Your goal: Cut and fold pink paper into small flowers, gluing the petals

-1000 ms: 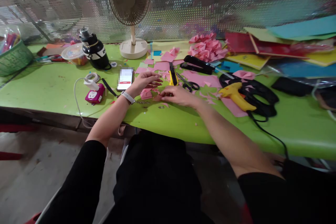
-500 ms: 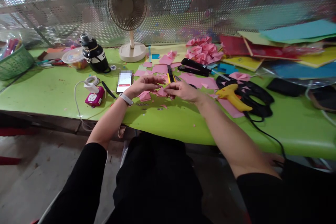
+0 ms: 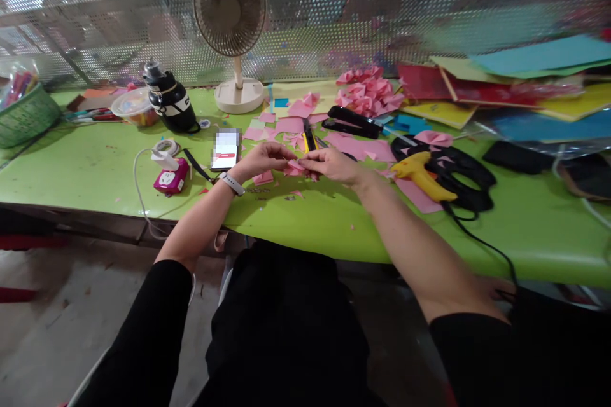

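A small piece of pink paper [image 3: 294, 167] is between my two hands, just above the green table. My right hand [image 3: 331, 164] pinches its right side, thumb and fingers together. At the paper's left edge, my left hand [image 3: 265, 161] has its fingers closed on it too, and a pale band [image 3: 231, 182] circles that wrist. Below my left hand lies another folded pink piece [image 3: 263, 177]. Right behind my fingertips sits a yellow and black utility knife [image 3: 309, 137] among pink scraps. The fingertips hide part of the held paper.
A yellow glue gun [image 3: 422, 178] lies on the right with its black cord, near a black stapler [image 3: 354, 122]. Pink folded papers [image 3: 370, 92] are heaped at the back. Leftward stand a phone [image 3: 226, 149], a pink power adapter [image 3: 170, 176], a black bottle [image 3: 172, 102] and a fan [image 3: 238, 95].
My left fingertips have come down and closer to my right ones, onto the pink paper. The paper's visible shape has turned a little. The view has shifted slightly.
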A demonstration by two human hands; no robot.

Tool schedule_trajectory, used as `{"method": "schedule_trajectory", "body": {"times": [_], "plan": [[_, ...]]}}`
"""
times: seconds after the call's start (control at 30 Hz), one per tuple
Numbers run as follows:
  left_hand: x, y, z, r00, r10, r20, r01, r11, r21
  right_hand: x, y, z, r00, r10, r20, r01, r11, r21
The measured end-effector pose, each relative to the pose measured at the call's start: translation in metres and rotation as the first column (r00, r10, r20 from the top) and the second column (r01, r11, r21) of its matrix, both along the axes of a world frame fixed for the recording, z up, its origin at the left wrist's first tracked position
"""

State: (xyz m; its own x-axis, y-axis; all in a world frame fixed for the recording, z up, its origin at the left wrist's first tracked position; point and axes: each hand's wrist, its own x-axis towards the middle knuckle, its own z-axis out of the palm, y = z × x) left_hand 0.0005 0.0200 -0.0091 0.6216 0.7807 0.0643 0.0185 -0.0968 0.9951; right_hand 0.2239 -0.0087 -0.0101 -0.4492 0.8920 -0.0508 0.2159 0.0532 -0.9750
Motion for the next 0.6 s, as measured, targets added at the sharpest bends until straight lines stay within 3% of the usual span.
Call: {"method": "schedule_trajectory", "body": {"times": [0.1,0.2,0.3,0.43,0.6], "plan": [[0.0045,-0.0014,-0.0018,0.995,0.099,0.024,-0.1,0.995,0.006,-0.0019,-0.0018,0.0031,0.996,-0.049,-0.073,0.045,0.997,-0.056],[0.0069,-0.002,-0.0029,0.985,0.168,0.045,-0.167,0.986,-0.024,-0.0035,-0.0041,0.0056,0.99,-0.097,-0.107,0.096,0.995,-0.01],[0.0075,-0.0032,-0.0024,0.983,0.176,0.056,-0.171,0.982,-0.078,-0.004,-0.0042,0.0039,0.985,-0.14,-0.097,0.148,0.985,0.084],[0.0079,-0.0057,-0.0001,0.989,0.133,0.067,-0.125,0.986,-0.114,-0.0031,-0.0026,-0.0006,0.995,-0.097,-0.031,0.1,0.985,0.141],[0.0096,-0.0091,0.004,0.98,0.196,0.024,-0.193,0.977,-0.094,-0.004,-0.0026,-0.0013,0.993,-0.118,0.019,0.112,0.974,0.196]]}}
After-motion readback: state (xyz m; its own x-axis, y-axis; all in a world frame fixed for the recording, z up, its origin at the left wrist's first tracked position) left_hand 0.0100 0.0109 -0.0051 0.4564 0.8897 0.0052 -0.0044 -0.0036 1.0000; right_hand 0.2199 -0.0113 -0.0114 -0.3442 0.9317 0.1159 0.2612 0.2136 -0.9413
